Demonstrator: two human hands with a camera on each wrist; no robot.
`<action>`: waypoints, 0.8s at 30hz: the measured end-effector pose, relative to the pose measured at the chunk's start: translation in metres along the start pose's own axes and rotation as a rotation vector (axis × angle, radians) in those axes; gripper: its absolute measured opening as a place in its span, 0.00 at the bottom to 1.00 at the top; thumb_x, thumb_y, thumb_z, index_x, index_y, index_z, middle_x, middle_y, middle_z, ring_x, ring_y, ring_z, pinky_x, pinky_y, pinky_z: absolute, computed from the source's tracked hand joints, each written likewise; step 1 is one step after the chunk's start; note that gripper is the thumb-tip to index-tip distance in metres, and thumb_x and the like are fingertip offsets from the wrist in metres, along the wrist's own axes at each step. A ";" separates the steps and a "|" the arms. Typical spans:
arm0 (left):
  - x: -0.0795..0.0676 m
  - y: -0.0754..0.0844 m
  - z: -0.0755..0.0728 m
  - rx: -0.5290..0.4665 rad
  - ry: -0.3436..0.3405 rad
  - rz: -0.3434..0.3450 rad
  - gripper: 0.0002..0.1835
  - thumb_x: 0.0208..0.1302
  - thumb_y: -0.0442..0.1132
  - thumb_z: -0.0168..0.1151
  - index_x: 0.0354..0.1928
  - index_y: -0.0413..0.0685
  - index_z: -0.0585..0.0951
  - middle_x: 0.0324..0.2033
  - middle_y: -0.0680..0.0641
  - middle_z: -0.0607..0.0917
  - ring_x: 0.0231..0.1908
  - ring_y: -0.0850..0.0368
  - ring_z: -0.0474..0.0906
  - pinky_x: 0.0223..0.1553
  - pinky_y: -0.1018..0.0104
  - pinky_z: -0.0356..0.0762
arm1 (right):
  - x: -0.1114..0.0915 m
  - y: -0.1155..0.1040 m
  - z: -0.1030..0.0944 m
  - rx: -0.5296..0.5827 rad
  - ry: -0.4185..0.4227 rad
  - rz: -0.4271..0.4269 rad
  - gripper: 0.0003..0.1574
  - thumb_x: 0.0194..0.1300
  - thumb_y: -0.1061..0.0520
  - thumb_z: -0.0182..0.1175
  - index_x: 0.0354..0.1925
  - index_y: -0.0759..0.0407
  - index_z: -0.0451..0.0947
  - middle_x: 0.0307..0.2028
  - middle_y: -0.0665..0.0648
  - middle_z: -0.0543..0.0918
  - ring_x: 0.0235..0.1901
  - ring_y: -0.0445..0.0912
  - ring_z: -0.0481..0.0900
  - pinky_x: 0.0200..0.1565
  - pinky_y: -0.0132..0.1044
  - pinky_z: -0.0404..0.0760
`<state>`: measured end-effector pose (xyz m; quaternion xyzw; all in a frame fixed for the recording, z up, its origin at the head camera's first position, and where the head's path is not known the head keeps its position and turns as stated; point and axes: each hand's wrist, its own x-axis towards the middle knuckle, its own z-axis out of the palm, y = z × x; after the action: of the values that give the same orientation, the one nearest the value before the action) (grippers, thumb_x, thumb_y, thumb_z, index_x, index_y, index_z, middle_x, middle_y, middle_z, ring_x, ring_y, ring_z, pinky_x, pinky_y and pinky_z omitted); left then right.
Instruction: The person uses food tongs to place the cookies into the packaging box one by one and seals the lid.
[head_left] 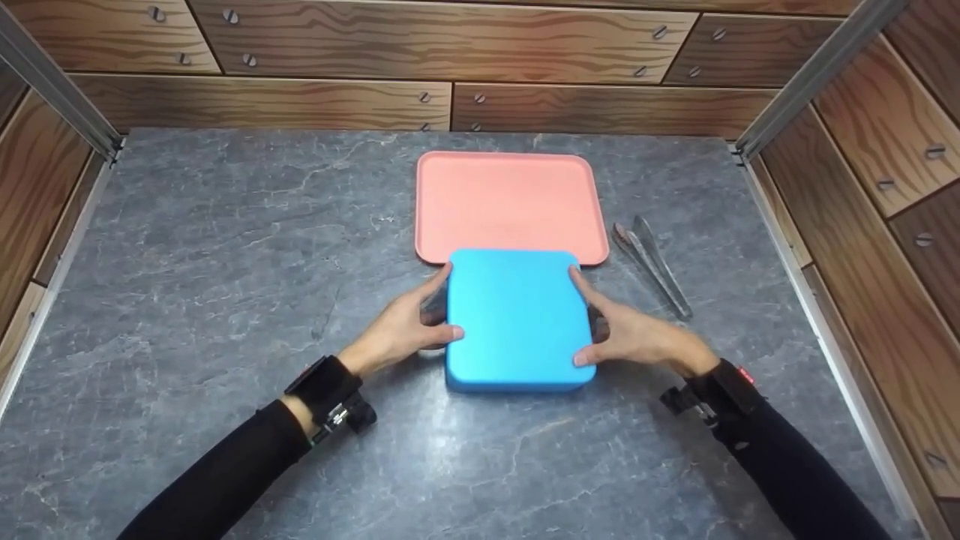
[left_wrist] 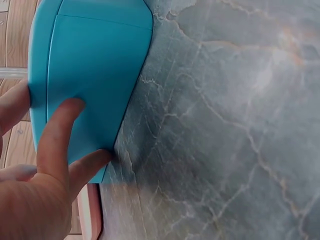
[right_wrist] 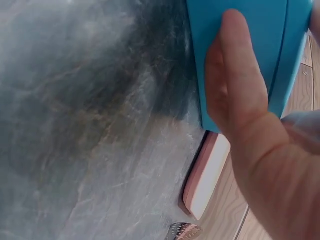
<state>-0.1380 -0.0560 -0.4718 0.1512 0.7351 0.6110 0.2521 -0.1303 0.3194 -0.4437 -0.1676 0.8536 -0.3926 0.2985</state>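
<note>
A blue lidded box (head_left: 519, 319) with rounded corners sits on the grey marbled table, its far edge overlapping the near rim of the pink tray (head_left: 510, 202) in the head view. My left hand (head_left: 401, 326) holds the box's left side, thumb on the lid's edge and fingers against the side wall. On the opposite side, my right hand (head_left: 637, 334) grips it in the same way, thumb at the near right corner. Both wrist views show a seam running round the box (left_wrist: 95, 75) below its top, with fingers (right_wrist: 237, 55) pressed on the wall.
Metal tongs (head_left: 652, 266) lie to the right of the tray, beyond my right hand. Wood-patterned panels (head_left: 322, 41) stand along the back and both sides, with metal rails (head_left: 821, 75) at the corners. The marbled tabletop (head_left: 225, 247) extends around the box.
</note>
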 end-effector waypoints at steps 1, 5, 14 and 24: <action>0.000 0.000 0.001 -0.004 0.002 -0.003 0.56 0.65 0.37 0.74 0.84 0.65 0.47 0.82 0.43 0.45 0.71 0.35 0.67 0.54 0.64 0.88 | 0.000 0.001 0.000 0.011 -0.002 0.009 0.81 0.58 0.43 0.78 0.81 0.30 0.24 0.69 0.66 0.67 0.24 0.45 0.63 0.26 0.30 0.69; 0.001 0.002 0.003 -0.054 -0.019 -0.018 0.57 0.65 0.35 0.73 0.84 0.65 0.45 0.82 0.43 0.44 0.73 0.35 0.63 0.56 0.63 0.87 | -0.001 0.003 0.000 0.043 -0.006 0.017 0.82 0.57 0.44 0.79 0.81 0.28 0.24 0.34 0.59 0.68 0.21 0.42 0.62 0.23 0.29 0.67; 0.007 0.003 -0.003 0.003 -0.001 0.017 0.58 0.65 0.37 0.74 0.84 0.60 0.43 0.82 0.45 0.44 0.74 0.38 0.62 0.62 0.63 0.83 | 0.002 -0.006 -0.006 -0.037 0.008 -0.002 0.80 0.58 0.42 0.78 0.83 0.35 0.26 0.25 0.55 0.71 0.26 0.48 0.70 0.27 0.31 0.72; 0.006 0.009 -0.021 0.432 0.277 0.121 0.47 0.74 0.51 0.64 0.84 0.53 0.47 0.81 0.42 0.52 0.77 0.43 0.55 0.80 0.45 0.55 | 0.000 -0.014 -0.010 -0.275 0.416 -0.095 0.49 0.77 0.41 0.60 0.82 0.58 0.51 0.52 0.63 0.81 0.52 0.54 0.81 0.57 0.54 0.85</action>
<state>-0.1552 -0.0684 -0.4617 0.1602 0.8656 0.4686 0.0738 -0.1355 0.3163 -0.4279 -0.1620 0.9332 -0.3124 0.0723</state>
